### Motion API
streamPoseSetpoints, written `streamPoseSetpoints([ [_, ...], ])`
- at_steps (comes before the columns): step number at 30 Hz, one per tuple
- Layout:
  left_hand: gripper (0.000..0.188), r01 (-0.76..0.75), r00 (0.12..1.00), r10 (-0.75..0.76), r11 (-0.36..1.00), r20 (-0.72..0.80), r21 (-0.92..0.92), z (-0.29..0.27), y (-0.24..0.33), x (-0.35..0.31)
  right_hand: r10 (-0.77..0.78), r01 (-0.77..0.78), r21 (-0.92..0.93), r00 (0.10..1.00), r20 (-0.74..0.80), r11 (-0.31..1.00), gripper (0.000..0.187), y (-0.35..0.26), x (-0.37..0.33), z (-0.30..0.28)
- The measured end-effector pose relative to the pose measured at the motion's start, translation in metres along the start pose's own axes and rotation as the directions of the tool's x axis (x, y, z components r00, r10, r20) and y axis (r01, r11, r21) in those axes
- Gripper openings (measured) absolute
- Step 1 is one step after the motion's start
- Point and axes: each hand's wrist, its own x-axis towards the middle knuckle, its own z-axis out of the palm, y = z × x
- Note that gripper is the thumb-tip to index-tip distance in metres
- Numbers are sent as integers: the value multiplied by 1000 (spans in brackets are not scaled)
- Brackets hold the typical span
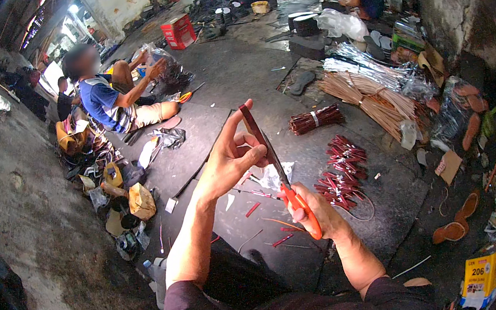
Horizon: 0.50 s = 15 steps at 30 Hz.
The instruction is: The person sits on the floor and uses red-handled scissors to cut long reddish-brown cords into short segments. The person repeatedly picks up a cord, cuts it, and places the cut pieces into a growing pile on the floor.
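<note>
away from a red box, left hand pinches maroon strip, right hand grips scissors

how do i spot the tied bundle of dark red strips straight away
On the dark floor, beyond the person's right hand, find the big spread of long tan strips. Just left of them lies the bundle, farther off than the jumbled heap of short dark red pieces. Unlike that heap, its strips lie side by side, cinched around the middle by one white band.
</note>
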Motion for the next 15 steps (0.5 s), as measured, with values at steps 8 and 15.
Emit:
streamPoseSetpoints([
  [8,78,-30,999,30,999,20,18,5,-6,6,58,-59,-38,998,-40,998,82,3,-3,-4],
  [15,78,-40,999,40,999,32,23,6,-8,9,-48,46,-22,991,-125,999,63,8,-4,0],
])
